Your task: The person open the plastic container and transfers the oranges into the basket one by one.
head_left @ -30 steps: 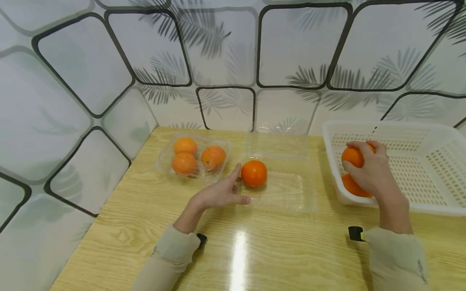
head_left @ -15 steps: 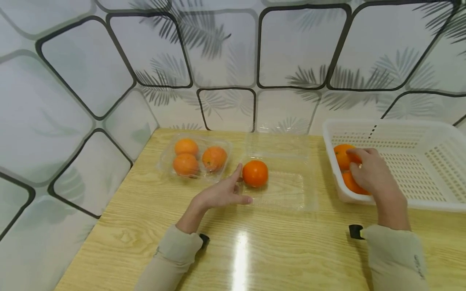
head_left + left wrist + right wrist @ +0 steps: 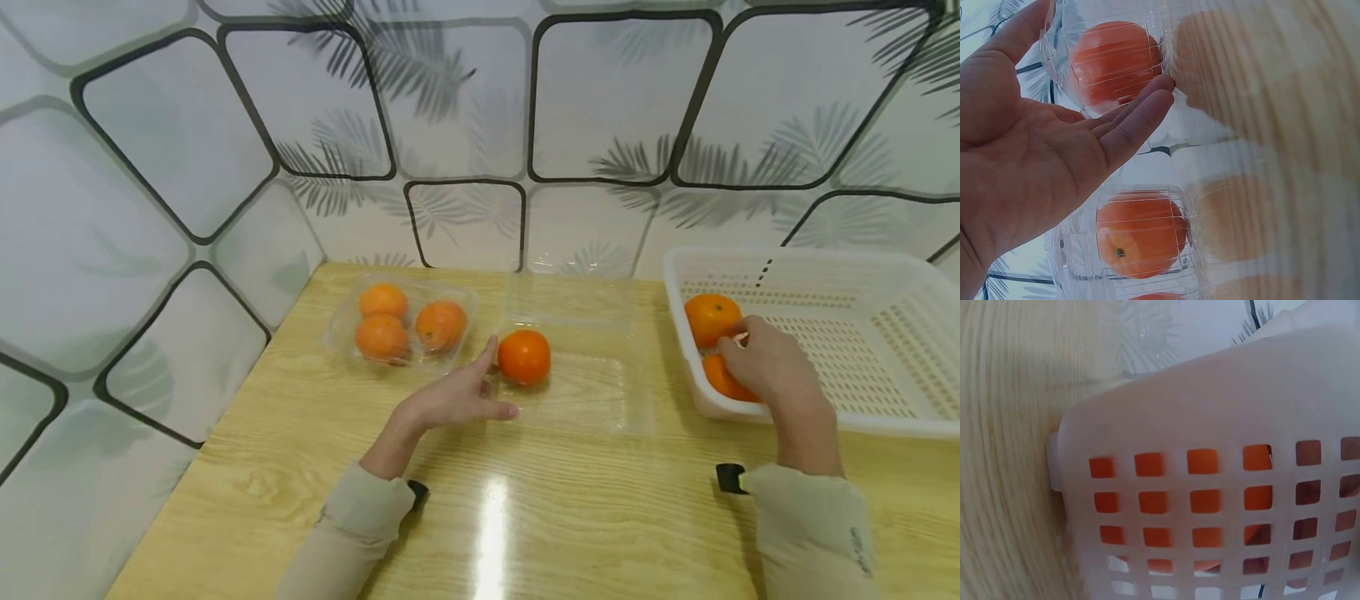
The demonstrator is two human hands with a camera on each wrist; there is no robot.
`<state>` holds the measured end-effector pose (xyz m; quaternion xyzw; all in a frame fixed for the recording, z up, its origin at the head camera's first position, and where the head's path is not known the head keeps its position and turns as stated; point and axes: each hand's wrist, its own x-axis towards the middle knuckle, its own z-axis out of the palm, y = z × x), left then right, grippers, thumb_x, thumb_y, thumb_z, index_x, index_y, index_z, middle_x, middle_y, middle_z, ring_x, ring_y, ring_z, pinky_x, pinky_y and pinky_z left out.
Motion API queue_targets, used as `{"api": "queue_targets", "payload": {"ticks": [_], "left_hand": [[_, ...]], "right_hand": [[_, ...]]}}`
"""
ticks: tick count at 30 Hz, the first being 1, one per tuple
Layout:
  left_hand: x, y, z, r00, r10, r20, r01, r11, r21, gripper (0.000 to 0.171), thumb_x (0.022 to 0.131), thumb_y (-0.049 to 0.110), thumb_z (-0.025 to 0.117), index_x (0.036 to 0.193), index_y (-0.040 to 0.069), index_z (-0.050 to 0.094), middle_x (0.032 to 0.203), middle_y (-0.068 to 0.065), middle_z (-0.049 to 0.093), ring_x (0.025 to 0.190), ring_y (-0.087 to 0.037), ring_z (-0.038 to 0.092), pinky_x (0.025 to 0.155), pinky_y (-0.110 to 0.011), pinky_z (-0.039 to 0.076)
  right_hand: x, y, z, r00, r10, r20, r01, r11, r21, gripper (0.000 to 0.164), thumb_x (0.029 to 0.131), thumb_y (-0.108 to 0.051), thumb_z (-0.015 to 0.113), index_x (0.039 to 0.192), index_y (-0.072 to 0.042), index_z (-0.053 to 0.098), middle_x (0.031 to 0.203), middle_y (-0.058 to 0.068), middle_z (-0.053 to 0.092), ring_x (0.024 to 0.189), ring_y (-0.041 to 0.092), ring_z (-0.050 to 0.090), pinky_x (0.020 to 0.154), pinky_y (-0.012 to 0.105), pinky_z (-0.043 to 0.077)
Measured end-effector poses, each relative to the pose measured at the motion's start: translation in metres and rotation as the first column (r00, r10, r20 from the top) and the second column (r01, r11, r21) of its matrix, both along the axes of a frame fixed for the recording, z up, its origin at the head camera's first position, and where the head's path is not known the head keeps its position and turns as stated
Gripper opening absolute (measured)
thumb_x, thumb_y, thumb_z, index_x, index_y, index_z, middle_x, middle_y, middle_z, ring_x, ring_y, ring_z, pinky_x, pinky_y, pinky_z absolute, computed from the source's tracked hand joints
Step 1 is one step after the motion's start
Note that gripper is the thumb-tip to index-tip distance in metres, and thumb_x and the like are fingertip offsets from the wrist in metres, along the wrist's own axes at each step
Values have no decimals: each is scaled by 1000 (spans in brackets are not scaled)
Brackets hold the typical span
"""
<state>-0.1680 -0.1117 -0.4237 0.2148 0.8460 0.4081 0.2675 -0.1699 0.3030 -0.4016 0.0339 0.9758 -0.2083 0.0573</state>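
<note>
In the head view, my left hand [image 3: 453,396] lies at the left side of an open clear plastic clamshell box [image 3: 577,396]. Its fingers and thumb are spread straight beside the box's edge. One orange [image 3: 523,357] sits in the box's left part; the left wrist view shows this orange [image 3: 1116,62] behind clear plastic, close to the fingertips. My right hand [image 3: 776,367] reaches into a white plastic basket [image 3: 892,429], between a rear orange [image 3: 712,319] and a front orange [image 3: 723,379]. Its fingertips are partly hidden, so whether it grips the front orange is unclear.
A second clear box [image 3: 457,350], holding three oranges [image 3: 383,337], stands at the back left of the wooden table [image 3: 600,517]. A patterned wall [image 3: 465,100] rises behind it. In the right wrist view, the basket's perforated wall [image 3: 1210,394] covers most of the hand.
The right hand held an orange up in the basket; that orange now rests at the basket's back left corner, and the hand has shifted forward off it. The left hand stays put.
</note>
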Motion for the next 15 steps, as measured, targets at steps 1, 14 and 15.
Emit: {"api": "queue_targets", "payload": {"ticks": [1, 14, 15], "left_hand": [[0, 0, 0, 1000, 3, 1, -3, 1000, 0, 112, 90, 38, 72, 158, 13, -12, 161, -17, 25, 132, -31, 48, 107, -42, 42], [0, 0, 0, 1000, -6, 3, 5, 999, 34, 112, 90, 37, 73, 158, 11, -11, 161, -16, 26, 120, -28, 53, 98, -39, 47], [0, 0, 0, 1000, -5, 3, 5, 999, 35, 112, 90, 37, 74, 158, 11, -11, 160, -16, 27, 118, -27, 54, 96, -38, 48]], "right_hand": [[-1, 0, -1, 999, 17, 29, -17, 1000, 4, 52, 100, -29, 37, 126, 15, 47, 117, 36, 55, 93, 44, 55, 73, 50, 46], [-1, -3, 1, 997, 55, 59, -56, 998, 22, 60, 102, -37, 35, 128, 15, 48, 123, 39, 53, 102, 49, 56, 78, 56, 47], [-1, -3, 1, 997, 53, 54, -54, 998, 21, 60, 102, -37, 35, 127, 15, 49, 122, 39, 54, 101, 48, 56, 77, 55, 47]]}}
